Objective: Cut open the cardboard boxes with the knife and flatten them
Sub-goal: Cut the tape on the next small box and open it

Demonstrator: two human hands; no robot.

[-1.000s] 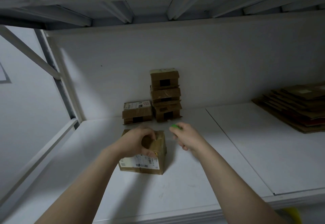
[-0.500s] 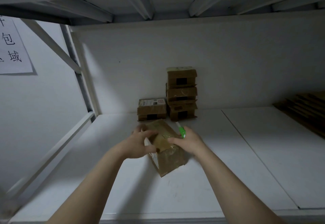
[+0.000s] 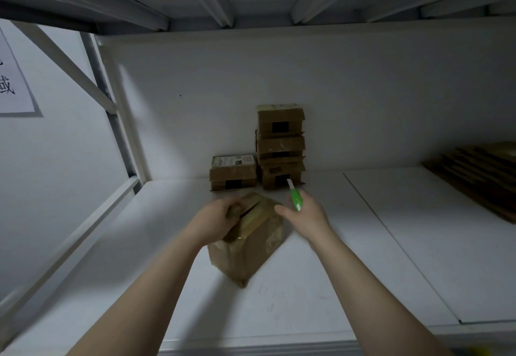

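A brown taped cardboard box [image 3: 251,246] stands on one corner edge on the white shelf board [image 3: 307,286], turned diagonally. My left hand [image 3: 215,223] grips its upper left flap, where a dark slit shows along the top seam. Just right of the box, my right hand [image 3: 304,213] holds a green utility knife [image 3: 295,197] with its short blade pointing up and away, clear of the cardboard.
Against the back wall stands a stack of three small boxes [image 3: 280,146], with one more labelled box [image 3: 233,171] to its left. Flattened cardboard [image 3: 480,171] lies piled at the far right. A shelf post with a diagonal brace [image 3: 111,121] runs along the left.
The box has been turned and tipped up from lying flat. My right hand has come off it and moved right with the knife. My left hand now grips the top flap.
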